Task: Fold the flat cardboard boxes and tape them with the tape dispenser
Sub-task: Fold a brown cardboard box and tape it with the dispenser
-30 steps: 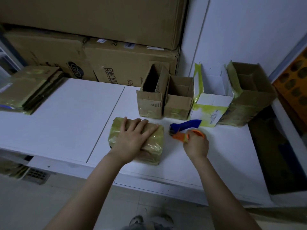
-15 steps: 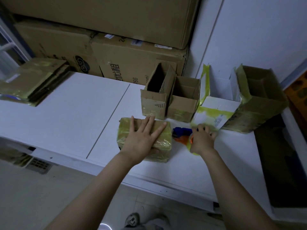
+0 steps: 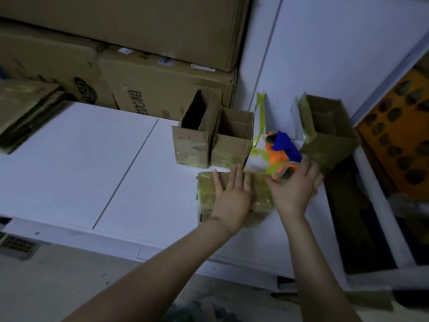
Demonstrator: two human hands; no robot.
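A small cardboard box (image 3: 206, 194) wrapped in yellowish tape lies on the white table (image 3: 81, 159) near its front edge. My left hand (image 3: 232, 196) presses flat on its top, fingers straight. My right hand (image 3: 293, 189) grips the orange and blue tape dispenser (image 3: 279, 149) by its tape roll, lifted and tilted at the box's right end. A strip of yellowish tape runs from the roll down toward the box.
Two open brown boxes (image 3: 197, 145) (image 3: 234, 140), a white box (image 3: 278, 117) and a larger brown box (image 3: 329, 131) stand in a row behind. Big cartons (image 3: 162, 89) are stacked at the back. Flat boxes (image 3: 25, 112) lie at the far left. An orange tray (image 3: 399, 135) sits on the right.
My right hand has lifted the dispenser off the table and swung it up beside the box's right end. My left hand stays pressed on the box. The camera has turned left.
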